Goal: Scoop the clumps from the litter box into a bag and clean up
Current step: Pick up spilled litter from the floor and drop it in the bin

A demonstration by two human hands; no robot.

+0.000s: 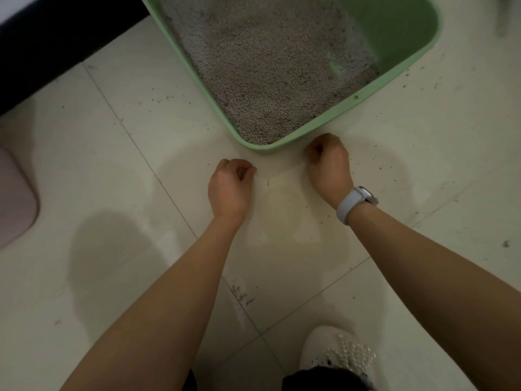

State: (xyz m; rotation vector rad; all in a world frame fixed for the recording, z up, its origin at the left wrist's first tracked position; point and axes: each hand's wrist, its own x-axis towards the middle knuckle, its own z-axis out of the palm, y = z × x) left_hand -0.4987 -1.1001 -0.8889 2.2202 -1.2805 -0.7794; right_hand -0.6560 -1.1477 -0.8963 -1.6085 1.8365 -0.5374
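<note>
A green litter box (335, 114) filled with grey litter (270, 69) stands on the tiled floor, its near corner pointing at me. Just in front of that corner, my left hand (229, 187) and my right hand (328, 165) are curled, each pinching the rim of a thin, almost clear bag (284, 210). The bag lies spread on the floor between and below the hands, and its outline is faint. The right wrist wears a white watch (356, 203). No scoop is in view, and I cannot make out clumps in the litter.
Loose litter grains (377, 165) are scattered on the tiles right of the box and near a floor joint (242, 296). A pink object (14, 198) sits at the left edge. Dark furniture (42, 46) fills the upper left. My white shoe (338, 354) is at the bottom.
</note>
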